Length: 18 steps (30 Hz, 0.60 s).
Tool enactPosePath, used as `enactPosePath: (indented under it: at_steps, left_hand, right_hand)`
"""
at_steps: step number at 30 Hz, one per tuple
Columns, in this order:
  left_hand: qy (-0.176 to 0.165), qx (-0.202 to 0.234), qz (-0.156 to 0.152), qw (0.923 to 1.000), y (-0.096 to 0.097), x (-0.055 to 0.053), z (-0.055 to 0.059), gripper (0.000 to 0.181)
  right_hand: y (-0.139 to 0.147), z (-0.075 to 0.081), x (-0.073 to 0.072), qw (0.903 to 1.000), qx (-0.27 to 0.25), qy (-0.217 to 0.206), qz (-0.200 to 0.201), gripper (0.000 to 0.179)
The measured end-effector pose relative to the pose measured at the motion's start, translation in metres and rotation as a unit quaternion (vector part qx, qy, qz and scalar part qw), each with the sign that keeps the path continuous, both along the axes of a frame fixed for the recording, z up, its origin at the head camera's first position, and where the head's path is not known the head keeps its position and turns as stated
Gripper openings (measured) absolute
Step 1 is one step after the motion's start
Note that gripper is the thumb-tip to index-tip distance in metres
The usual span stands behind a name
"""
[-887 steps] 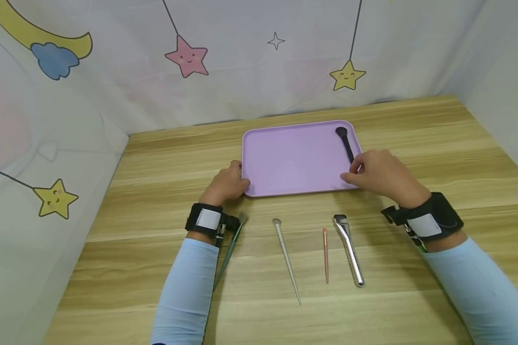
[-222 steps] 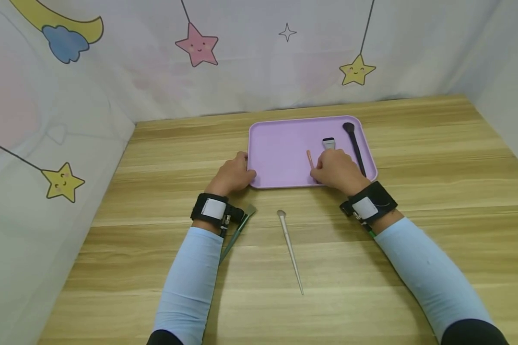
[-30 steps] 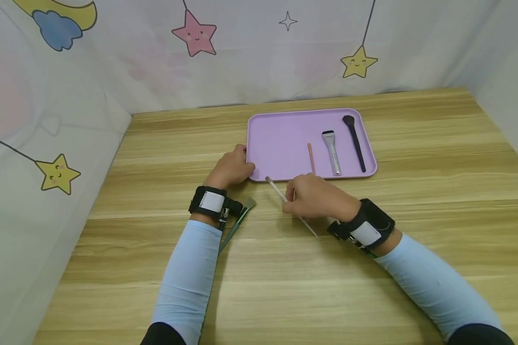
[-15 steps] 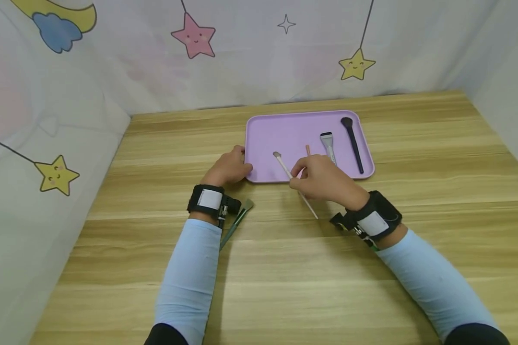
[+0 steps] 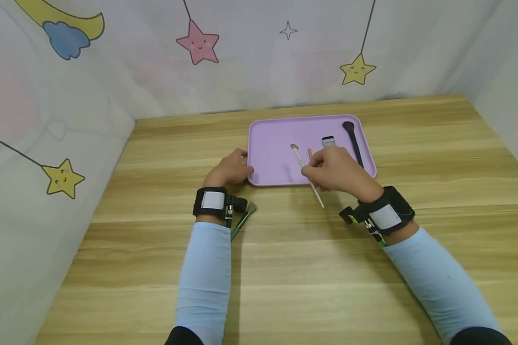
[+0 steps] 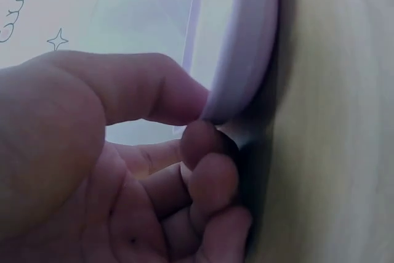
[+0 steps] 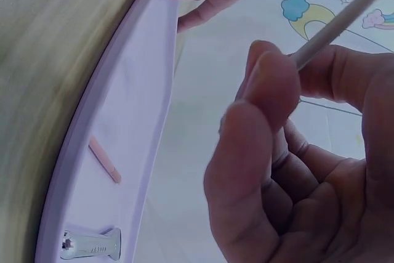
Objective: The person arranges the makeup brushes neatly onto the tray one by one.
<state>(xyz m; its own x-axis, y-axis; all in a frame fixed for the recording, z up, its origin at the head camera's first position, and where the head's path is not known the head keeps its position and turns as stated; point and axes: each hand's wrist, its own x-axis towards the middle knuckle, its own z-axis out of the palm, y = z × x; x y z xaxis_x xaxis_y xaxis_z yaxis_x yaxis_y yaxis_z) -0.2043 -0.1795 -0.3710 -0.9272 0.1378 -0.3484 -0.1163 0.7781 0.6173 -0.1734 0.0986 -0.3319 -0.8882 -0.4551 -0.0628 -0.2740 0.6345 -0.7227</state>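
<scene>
My right hand [image 5: 340, 171] pinches a pale, slim makeup brush [image 5: 299, 158] between thumb and fingers, above the front part of the lilac tray [image 5: 272, 139]. The brush head points to the back left, and the handle's tip sticks out past the tray's front edge. In the right wrist view the handle [image 7: 345, 20] slants up out of the fingers. My left hand [image 5: 229, 169] grips the tray's front left corner, thumb on the rim [image 6: 231, 78] and fingers curled at its underside. Inside the tray lie a black brush [image 5: 353, 140], a silver flat-headed brush [image 5: 328, 141] and a small pink brush [image 7: 106, 161].
A green brush [image 5: 243, 221] lies on the wooden table [image 5: 293, 268] beside the left wrist, its handle partly hidden by the forearm. Behind the table hangs a white cloth [image 5: 250, 72] with printed stars. Both wrists wear black straps with cameras.
My right hand has lifted the pale brush from before the tray and carried it back and right, over the tray beside the pink brush. The left hand stays on the tray's corner.
</scene>
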Motion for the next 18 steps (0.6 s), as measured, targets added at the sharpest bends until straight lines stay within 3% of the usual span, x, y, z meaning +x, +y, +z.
enactPosePath:
  at_steps: [18]
  left_hand:
    - [0.016, -0.003, 0.004, 0.9999, 0.002, 0.004, 0.0, 0.065]
  right_hand:
    - [-0.013, -0.009, -0.019, 0.9987, 0.004, 0.028, -0.042, 0.028]
